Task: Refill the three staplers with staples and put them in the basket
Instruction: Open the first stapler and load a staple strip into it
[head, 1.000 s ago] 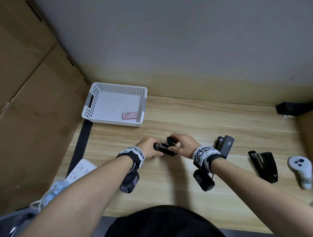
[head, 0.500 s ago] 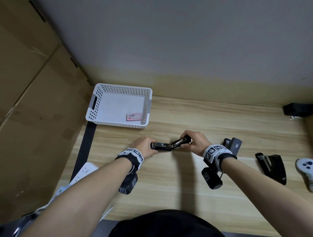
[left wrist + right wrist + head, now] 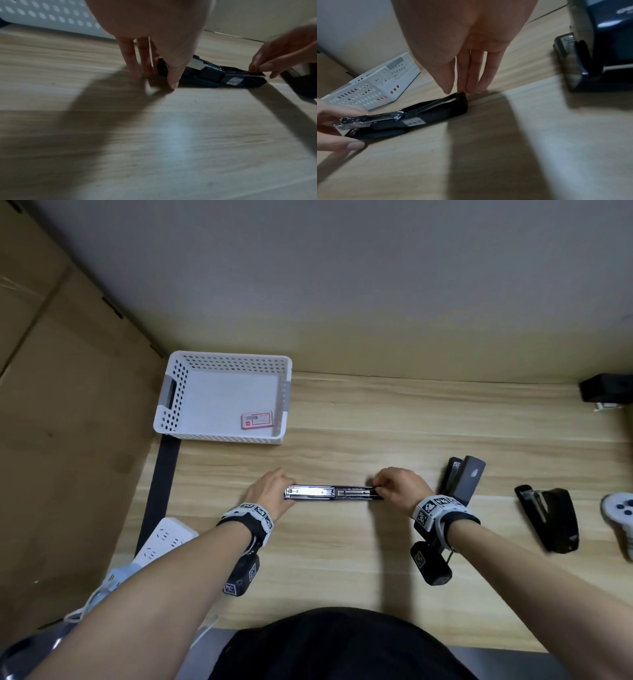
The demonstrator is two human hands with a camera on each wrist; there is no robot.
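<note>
The black stapler (image 3: 334, 493) lies flung open flat on the wooden table (image 3: 342, 559), its metal staple channel facing up — the left hand (image 3: 270, 496) pinches one end between thumb and fingers, the right hand (image 3: 399, 487) seemingly pinches the other. Two more staplers (image 3: 462, 479) (image 3: 551, 520) sit to the right, the white basket (image 3: 178, 392) at back left holding a small red box (image 3: 257, 419).

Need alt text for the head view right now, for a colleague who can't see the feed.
Seen from above, a black stapler lies swung fully open and flat on a wooden table, the left hand holding one end and the right hand the other. Two more staplers sit to the right; a white basket at back left holds a small red-and-white box.
</note>
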